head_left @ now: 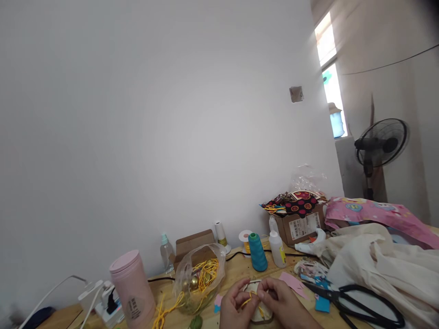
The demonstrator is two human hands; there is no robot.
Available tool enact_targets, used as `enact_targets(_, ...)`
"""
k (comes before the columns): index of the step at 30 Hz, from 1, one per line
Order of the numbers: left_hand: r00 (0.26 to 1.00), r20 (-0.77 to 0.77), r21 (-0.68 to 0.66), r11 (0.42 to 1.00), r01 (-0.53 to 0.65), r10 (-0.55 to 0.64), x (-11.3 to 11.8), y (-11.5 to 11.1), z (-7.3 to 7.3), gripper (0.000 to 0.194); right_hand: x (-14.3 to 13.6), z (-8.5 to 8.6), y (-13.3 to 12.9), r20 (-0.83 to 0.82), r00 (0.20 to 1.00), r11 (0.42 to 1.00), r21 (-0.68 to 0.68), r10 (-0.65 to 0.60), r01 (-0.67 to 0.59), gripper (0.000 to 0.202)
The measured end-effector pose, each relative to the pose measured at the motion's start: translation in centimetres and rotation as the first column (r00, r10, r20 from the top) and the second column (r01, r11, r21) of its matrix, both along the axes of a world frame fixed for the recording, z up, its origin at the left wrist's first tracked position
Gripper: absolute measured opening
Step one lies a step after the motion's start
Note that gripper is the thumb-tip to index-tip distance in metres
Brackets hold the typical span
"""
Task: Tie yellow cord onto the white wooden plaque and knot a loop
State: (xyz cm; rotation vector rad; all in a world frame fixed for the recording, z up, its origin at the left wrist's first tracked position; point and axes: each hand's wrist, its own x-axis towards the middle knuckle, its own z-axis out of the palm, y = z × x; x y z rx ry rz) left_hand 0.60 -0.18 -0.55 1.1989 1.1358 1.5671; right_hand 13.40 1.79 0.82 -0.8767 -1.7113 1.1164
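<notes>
One length of yellow cord (253, 294), looped, at the fingertips of both hands, above a small pale tray with a dark rim (263, 321); a strand hangs down over its surface. Risk: a small loop in thin cord may slip or fall slack if either pinch loosens.

Left hand (236, 308): thumb and fingers drawn narrow, pinching the cord. Right hand (281, 299): thumb and forefinger likewise narrow, apparently on the same cord; exact contact is partly hidden. Risk: with the fingertips this close, one hand could block the other or twist the loop.

Pink paper (294, 285), one sheet, just beside the right hand; blue piece (322, 302), past it. Risk: a wrist could sweep either aside.

Black scissors (332, 294), one pair, blades toward the right hand. Risk: a careless sideways reach could meet the points.

Teal thread cone (258, 253) and white bottle (277, 250), upright behind the hands. Risk: a forward push could topple them.

Clear plastic bag (187, 274), left, holding a heap of more yellow cord; loose yellow strands (161, 314) lie beside it. Risk: pulled hastily, these would likely snarl.

Pink canister (133, 290), farther left, standing near a power strip (109, 311). Risk: any liquid inside, if tipped out, could reach the sockets.
</notes>
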Motion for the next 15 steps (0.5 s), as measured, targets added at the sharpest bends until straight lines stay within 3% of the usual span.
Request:
enact_targets(12,0.999,0.051,-0.020,1.000,0.009,-0.007,0.26,-0.16,0.45,0.039,-0.21,-0.09,0.31,-0.222,0.972,0.994,-0.061,0.074,-0.090,0.016)
enact_targets(15,0.999,0.050,-0.034,0.999,-0.001,0.002,0.42,-0.22,0.60,0.040,-0.22,0.00,0.44,-0.364,0.925,0.969,-0.171,0.104,-0.177,0.021)
